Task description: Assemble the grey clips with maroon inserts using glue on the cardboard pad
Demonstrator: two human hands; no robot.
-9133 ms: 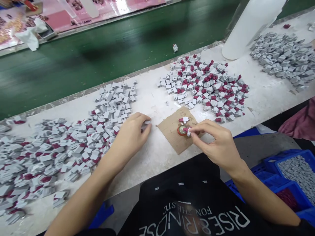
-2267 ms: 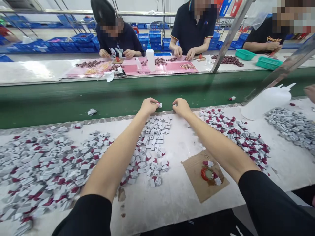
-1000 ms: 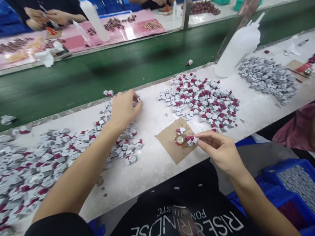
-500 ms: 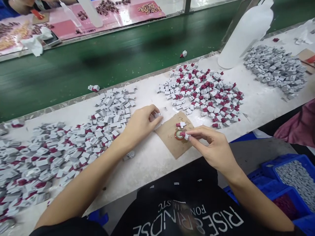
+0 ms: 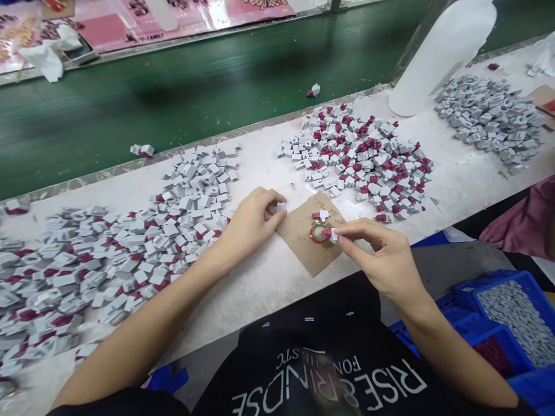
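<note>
Maroon-tipped piece (image 5: 333,236)'s pinched pale-end in the right hand (image 5: 381,254), probably keeping its tip free. Left hand (image 5: 249,228) grips a grey block (image 5: 281,206).

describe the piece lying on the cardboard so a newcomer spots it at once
On the white table, find the brown cardboard square with a small round dish. Just beyond the dish lies the piece, maroon left, pale grey right. Unlike its lookalike in the right hand, no fingers touch it.
</note>
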